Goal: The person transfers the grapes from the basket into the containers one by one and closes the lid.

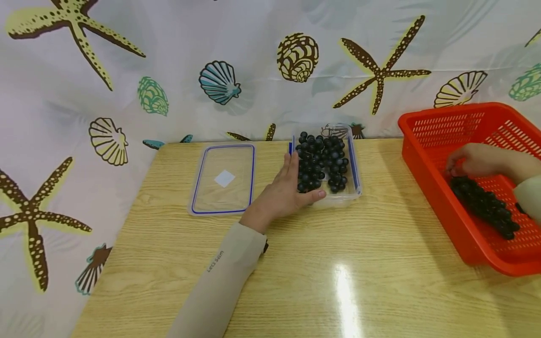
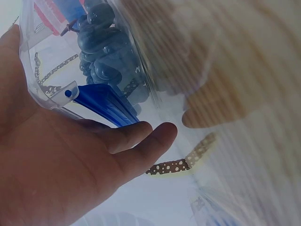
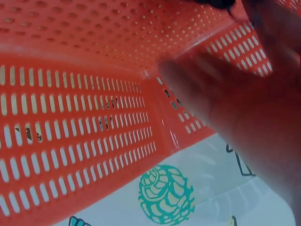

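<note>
Dark grapes (image 1: 338, 162) fill much of a clear plastic container (image 1: 355, 176) at the back of the table. My left hand (image 1: 281, 195) rests against the container's left side with its fingers straight and the thumb over the near rim. In the left wrist view, a blue-edged flap (image 2: 106, 106) lies just beyond the fingers. Inside the red basket (image 1: 435, 206), my right hand (image 1: 473, 162) pinches the upper end of a bunch of dark grapes (image 1: 483, 206). The bunch lies along the basket floor. The right wrist view shows the right hand (image 3: 235, 94) blurred, with only a bit of the grapes at the top edge.
A clear lid (image 1: 224, 197) with a blue seal and a white square label lies flat to the left of the container. Behind the wooden table (image 1: 296, 277) hangs a curtain (image 1: 253, 47) printed with starfish and shells. The red basket's walls are slotted and tall.
</note>
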Tool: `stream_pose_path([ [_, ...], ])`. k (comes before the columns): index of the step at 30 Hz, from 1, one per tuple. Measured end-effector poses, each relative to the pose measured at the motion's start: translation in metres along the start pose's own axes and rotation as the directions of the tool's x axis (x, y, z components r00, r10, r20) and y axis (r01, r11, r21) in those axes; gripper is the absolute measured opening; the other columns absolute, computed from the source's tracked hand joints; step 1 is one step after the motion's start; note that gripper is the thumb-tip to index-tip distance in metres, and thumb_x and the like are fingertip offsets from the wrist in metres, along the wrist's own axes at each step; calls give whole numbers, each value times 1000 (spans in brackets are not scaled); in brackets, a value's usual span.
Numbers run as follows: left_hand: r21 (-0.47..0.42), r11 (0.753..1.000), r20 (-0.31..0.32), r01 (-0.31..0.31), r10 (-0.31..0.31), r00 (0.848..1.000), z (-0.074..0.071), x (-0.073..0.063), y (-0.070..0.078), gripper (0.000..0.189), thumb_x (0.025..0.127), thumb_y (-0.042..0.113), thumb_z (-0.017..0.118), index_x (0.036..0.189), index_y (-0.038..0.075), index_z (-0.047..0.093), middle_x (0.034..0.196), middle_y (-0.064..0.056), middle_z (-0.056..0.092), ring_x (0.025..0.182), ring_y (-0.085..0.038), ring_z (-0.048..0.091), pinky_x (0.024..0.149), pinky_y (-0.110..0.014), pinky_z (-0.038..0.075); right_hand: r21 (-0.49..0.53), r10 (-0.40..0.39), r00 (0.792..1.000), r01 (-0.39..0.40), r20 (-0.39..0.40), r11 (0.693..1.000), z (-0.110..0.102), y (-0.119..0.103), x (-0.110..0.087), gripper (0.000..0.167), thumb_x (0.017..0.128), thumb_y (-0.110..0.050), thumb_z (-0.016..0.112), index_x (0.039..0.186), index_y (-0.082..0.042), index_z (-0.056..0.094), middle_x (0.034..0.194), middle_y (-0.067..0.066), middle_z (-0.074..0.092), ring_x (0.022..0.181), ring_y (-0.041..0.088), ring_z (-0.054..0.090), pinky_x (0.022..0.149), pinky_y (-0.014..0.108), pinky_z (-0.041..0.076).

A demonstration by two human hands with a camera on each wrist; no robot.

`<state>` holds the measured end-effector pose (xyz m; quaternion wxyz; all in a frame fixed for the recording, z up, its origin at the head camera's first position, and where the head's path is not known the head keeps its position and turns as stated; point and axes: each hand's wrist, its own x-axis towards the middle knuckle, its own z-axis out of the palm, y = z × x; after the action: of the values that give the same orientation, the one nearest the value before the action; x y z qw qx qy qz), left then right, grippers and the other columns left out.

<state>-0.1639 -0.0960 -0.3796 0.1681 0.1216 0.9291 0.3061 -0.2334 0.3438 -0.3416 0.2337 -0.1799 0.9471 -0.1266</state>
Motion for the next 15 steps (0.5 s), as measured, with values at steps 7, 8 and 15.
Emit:
stream_pose_path([
  [7, -3, 1000, 9, -1, 1, 1000, 1, 1, 2, 117, 90, 71, 58, 158, 23, -23, 165, -6, -23, 152, -34, 4, 114, -57, 27, -43, 45, 970, -57, -240, 997, -2, 3, 7, 19, 96, -3, 60, 110, 8, 67, 142, 53, 27, 139, 67, -3, 107, 77, 4],
  [8, -2, 1000, 9, -2, 2, 1000, 1, 1, 2, 116, 90, 71, 59, 158, 23, -23, 166, -6, -23, 152, -35, 6, 113, -57, 28, -33, 57, 969, -67, -240, 997, -2, 3, 7, 20, 96, -4, 60, 111, 8, 66, 145, 54, 16, 139, 66, -7, 106, 77, 2],
  [15, -6, 1000, 11, 4, -4, 1000, 2, 2, 4, 116, 90, 71, 59, 158, 24, -23, 166, -6, -22, 152, -35, 9, 113, -57, 28, -43, 73, 976, -83, -207, 996, 3, 3, 5, 49, 102, -20, 58, 141, 9, 48, 146, 53, 15, 135, 69, 10, 103, 79, 15],
])
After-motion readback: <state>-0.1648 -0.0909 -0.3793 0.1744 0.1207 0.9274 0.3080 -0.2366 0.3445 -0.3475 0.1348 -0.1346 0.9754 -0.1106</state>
